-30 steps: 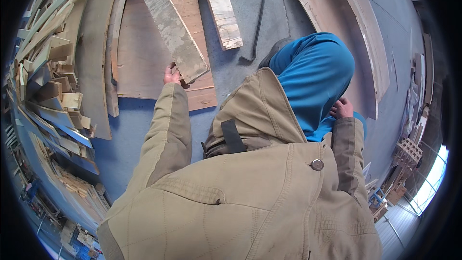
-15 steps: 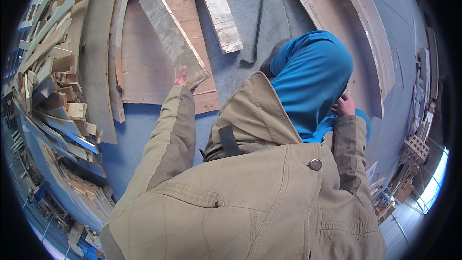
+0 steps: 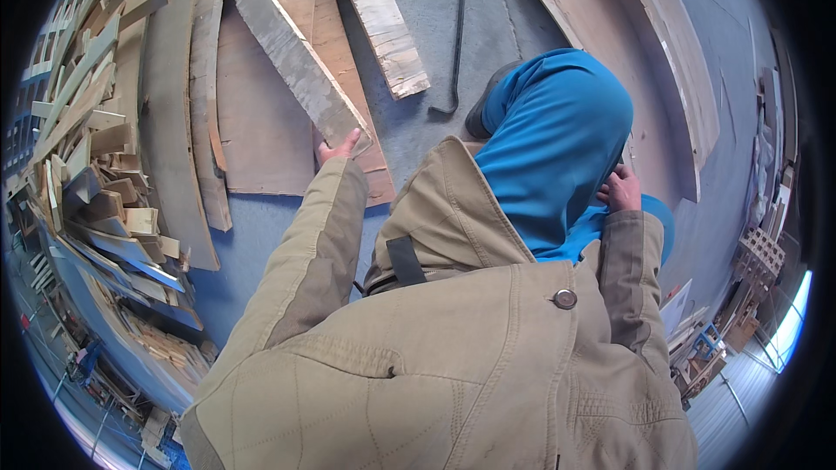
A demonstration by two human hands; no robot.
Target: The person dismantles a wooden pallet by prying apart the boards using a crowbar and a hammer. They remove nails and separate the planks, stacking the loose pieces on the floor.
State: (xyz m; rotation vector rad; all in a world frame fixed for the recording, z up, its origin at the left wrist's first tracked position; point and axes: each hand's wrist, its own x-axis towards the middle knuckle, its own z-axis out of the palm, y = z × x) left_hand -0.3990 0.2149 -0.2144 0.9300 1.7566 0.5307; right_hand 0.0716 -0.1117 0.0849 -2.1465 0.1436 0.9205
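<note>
My left hand [image 3: 340,147] is closed round the near end of a long, grey, weathered plank [image 3: 296,57], thumb on top. The plank slants up and left over wide plywood sheets [image 3: 266,113]. Beside my bent knee in blue trousers is my right hand [image 3: 621,190], its fingers curled and partly hidden; what they hold, if anything, does not show. Just beyond that hand lies a long panel [image 3: 601,26] with a raised board [image 3: 670,43] along its right side. A black crowbar [image 3: 459,48] rests on the floor between the panel and a pale, worn plank [image 3: 379,22].
On the left, a heap of scrap wood [image 3: 117,183] is piled beside long boards [image 3: 170,104] lying lengthwise. More timber and a pallet-like wooden block [image 3: 760,254] stand at the far right. Grey concrete floor [image 3: 405,135] shows between the pieces.
My left hand has shifted slightly right, with its thumb now lying across the plank's end. The plank's near end has moved a little left. My right hand stays by the knee.
</note>
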